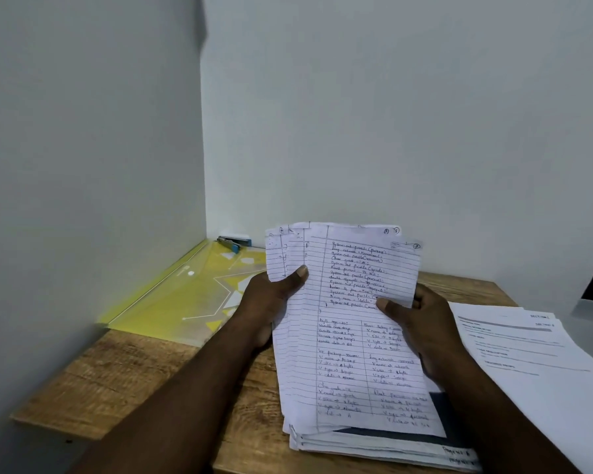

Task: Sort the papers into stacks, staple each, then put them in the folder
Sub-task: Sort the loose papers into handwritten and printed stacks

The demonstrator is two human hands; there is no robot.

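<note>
Fanned sheets (pixel 353 302) pinched at side edges by left hand (pixel 271 299) and right hand (pixel 425 323). Risk noted: if pinch eased, fan could be spilled onto pile (pixel 374 444), sort undone.

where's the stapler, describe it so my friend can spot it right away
Look to the far left corner of the wooden table, where the two walls meet. At the far end of the yellow plastic folder lies the stapler: small, blue and grey, the only tool among flat sheets.

Office or study nook: wooden desk (pixel 117 381), stapler (pixel 233 243), yellow folder (pixel 185 295), handwritten papers (pixel 343 336).
</note>
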